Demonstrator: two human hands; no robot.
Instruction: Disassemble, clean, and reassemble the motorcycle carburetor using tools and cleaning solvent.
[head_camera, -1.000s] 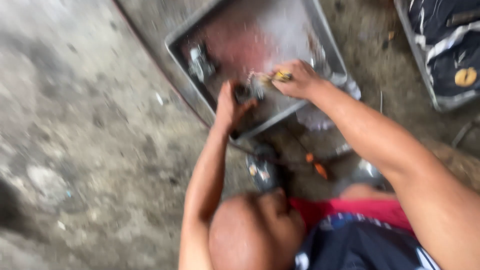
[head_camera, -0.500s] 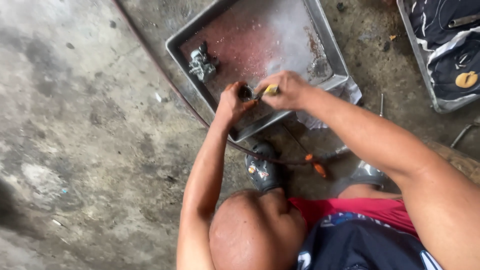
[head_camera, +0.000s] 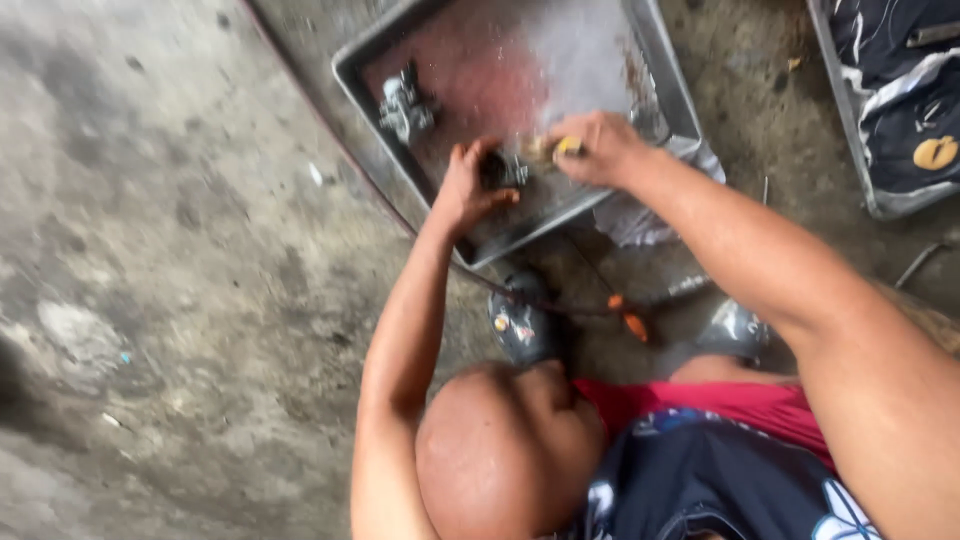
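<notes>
1. One shallow metal tray (head_camera: 655, 75) lies on the concrete floor (head_camera: 150, 250), wet and reddish inside; it holds two metal parts
2. A second container (head_camera: 880, 205) sits at the right edge, holding dark cloth with white stripes
3. The right hand (head_camera: 595, 150) is closed around a yellow-tipped tool (head_camera: 568, 148), over the tray's near side
4. The left hand (head_camera: 470, 190) grips a small dark metal part (head_camera: 505, 170), fingers curled, just beside the right hand inside the tray
5. One loose grey metal part (head_camera: 405, 105) rests alone in the tray's far left corner
6. One orange-handled tool (head_camera: 630, 320) lies on the floor below the tray
</notes>
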